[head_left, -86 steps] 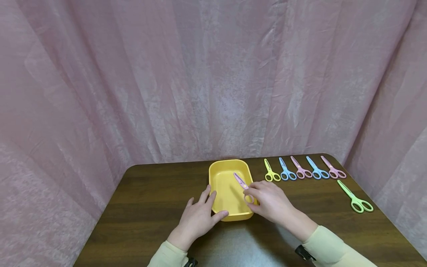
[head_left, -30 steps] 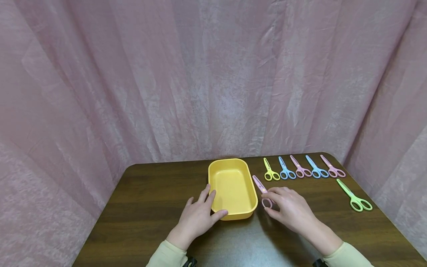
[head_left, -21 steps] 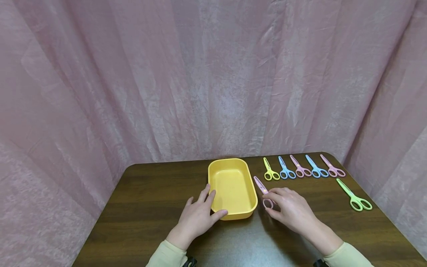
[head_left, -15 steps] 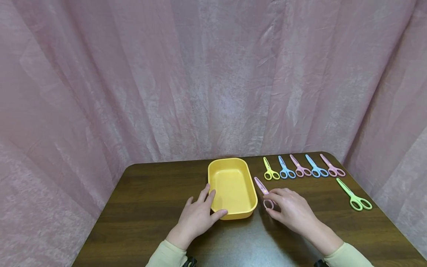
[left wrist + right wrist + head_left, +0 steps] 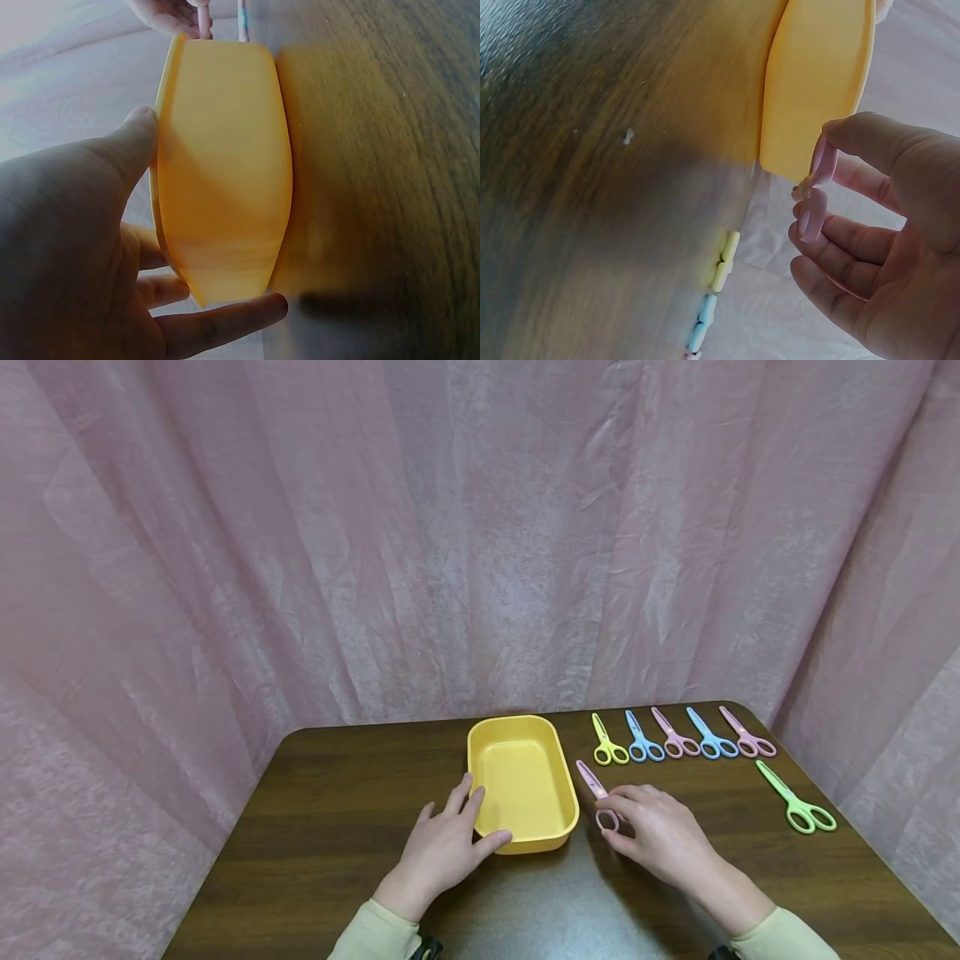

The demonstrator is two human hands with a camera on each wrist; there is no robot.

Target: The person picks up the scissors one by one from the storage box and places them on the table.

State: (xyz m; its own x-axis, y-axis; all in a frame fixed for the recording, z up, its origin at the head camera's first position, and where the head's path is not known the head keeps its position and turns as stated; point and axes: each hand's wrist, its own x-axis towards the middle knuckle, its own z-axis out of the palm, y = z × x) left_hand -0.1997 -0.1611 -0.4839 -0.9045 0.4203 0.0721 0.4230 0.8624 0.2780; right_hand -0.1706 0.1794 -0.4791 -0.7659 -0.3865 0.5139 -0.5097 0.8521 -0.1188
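Note:
A yellow plastic box (image 5: 525, 785) with no lid stands on the dark wooden table. My left hand (image 5: 442, 852) rests at its near left corner with fingers spread; in the left wrist view the thumb (image 5: 139, 124) touches the rim. Just right of the box, my right hand (image 5: 660, 827) pinches a pair of pink scissors (image 5: 591, 779) by the handle loops, blades pointing away. In the right wrist view the pink scissors (image 5: 821, 169) are held above the table, thumb on one loop and fingers at the other.
Along the back right lie yellow scissors (image 5: 610, 752), blue scissors (image 5: 645, 747), pink scissors (image 5: 678, 743), another blue pair (image 5: 716, 746) and another pink pair (image 5: 750, 743) in a row. Larger green scissors (image 5: 798, 810) lie near the right edge. A pink curtain (image 5: 480, 543) hangs behind the table (image 5: 337, 810).
The right hand has carried the pink scissors from over the box to the right of it, then slid slightly further right over the last second. The left hand stays put.

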